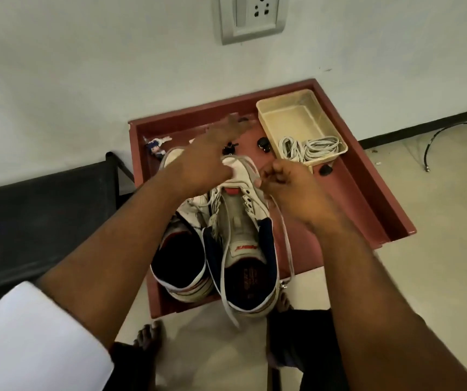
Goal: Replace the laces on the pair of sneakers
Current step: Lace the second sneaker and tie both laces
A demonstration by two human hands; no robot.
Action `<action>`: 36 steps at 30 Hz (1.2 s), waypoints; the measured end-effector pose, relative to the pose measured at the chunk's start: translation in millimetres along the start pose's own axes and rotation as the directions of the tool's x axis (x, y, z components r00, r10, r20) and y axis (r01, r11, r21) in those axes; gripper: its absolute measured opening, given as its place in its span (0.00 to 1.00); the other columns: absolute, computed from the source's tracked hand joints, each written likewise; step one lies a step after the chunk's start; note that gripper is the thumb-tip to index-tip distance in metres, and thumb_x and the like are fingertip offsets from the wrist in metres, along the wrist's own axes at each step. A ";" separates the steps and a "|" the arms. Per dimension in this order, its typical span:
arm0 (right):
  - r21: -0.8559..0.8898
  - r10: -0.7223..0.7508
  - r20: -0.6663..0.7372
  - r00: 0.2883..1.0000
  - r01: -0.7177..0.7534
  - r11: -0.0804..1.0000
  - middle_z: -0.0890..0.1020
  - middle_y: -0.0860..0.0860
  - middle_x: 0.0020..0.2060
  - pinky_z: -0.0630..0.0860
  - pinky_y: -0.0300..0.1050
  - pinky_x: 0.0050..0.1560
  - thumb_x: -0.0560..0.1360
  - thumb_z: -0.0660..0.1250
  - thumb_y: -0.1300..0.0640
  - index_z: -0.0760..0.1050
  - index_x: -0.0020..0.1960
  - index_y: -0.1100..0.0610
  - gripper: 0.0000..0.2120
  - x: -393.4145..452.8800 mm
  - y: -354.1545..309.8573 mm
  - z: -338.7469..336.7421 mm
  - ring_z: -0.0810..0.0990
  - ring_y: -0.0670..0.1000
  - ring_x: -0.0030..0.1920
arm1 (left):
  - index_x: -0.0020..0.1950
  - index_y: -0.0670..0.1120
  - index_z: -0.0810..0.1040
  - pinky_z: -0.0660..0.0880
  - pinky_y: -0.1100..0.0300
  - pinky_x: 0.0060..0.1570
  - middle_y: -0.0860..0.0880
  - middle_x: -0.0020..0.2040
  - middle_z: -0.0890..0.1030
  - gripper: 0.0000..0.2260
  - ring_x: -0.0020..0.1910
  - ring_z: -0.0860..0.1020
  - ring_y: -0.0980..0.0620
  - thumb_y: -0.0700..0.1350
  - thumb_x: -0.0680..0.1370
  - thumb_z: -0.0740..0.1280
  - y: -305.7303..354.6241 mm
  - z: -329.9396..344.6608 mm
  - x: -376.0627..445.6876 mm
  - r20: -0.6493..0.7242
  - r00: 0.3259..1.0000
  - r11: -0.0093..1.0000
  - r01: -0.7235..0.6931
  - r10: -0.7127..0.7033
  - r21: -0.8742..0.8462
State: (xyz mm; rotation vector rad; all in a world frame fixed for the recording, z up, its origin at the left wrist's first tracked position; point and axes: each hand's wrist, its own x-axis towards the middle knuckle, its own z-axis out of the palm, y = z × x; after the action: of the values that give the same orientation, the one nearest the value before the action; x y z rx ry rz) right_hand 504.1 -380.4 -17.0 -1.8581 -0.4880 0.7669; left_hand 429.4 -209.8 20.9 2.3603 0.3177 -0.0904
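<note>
Two white sneakers stand side by side on a red-brown table (367,193), toes pointing away from me. The right sneaker (240,221) has its tongue laid bare, and a flat white lace (287,238) trails from its right eyelets down over the heel. My right hand (291,187) pinches that lace beside the top right eyelets. My left hand (209,156) hovers over the toe of the right sneaker with fingers spread and blurred, the thumb touching the toe cap. The left sneaker (181,266) sits partly under my left forearm.
A cream plastic tray (288,108) at the table's back right holds coiled white laces (308,146). Small black objects (263,143) and a small doll figure (156,148) lie on the table. A black chair (43,215) stands left. Bare feet (147,340) show below the table. A wall socket (252,15) is above.
</note>
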 end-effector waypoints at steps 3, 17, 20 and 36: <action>0.043 -0.022 0.050 0.999 0.020 0.999 0.75 0.49 0.27 0.66 0.37 0.26 0.75 0.70 0.61 0.79 0.43 0.61 0.03 -0.9 -5.2 -5.5 0.69 0.45 0.27 | 0.66 0.47 0.78 0.80 0.52 0.54 0.50 0.58 0.83 0.25 0.47 0.84 0.47 0.33 0.71 0.74 5.2 6.5 -1.3 0.146 0.989 0.966 0.035 0.004 -0.258; 0.238 -0.105 0.162 0.981 0.064 0.969 0.75 0.52 0.28 0.59 0.38 0.26 0.69 0.73 0.52 0.82 0.45 0.62 0.13 5.1 -8.8 -9.1 0.64 0.48 0.28 | 0.69 0.47 0.75 0.82 0.54 0.39 0.49 0.64 0.80 0.21 0.41 0.85 0.48 0.38 0.76 0.71 8.6 -6.2 -29.3 0.130 0.977 0.866 0.211 -0.170 -0.453; 0.169 -0.079 0.172 0.982 0.050 0.984 0.75 0.50 0.26 0.60 0.39 0.26 0.69 0.73 0.53 0.81 0.47 0.65 0.16 6.1 -7.5 -18.5 0.64 0.49 0.28 | 0.52 0.42 0.83 0.83 0.54 0.45 0.39 0.46 0.85 0.08 0.42 0.85 0.45 0.38 0.73 0.73 1.0 -10.9 -27.7 0.161 0.966 0.846 0.253 -0.200 -0.470; 0.012 -0.031 0.242 0.970 0.030 0.999 0.69 0.52 0.25 0.57 0.37 0.27 0.74 0.71 0.51 0.82 0.41 0.55 0.08 4.2 -9.9 -19.7 0.61 0.45 0.24 | 0.63 0.53 0.78 0.80 0.60 0.39 0.55 0.58 0.79 0.18 0.37 0.81 0.54 0.41 0.75 0.72 5.5 -3.2 -35.5 -0.125 0.965 0.934 0.182 -0.229 -0.306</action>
State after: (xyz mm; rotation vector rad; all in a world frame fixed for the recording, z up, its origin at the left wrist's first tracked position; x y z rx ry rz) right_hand 521.0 -386.8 -3.7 -1.7539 -0.6659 0.9797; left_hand 396.4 -218.6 32.5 2.0375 0.6142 0.0443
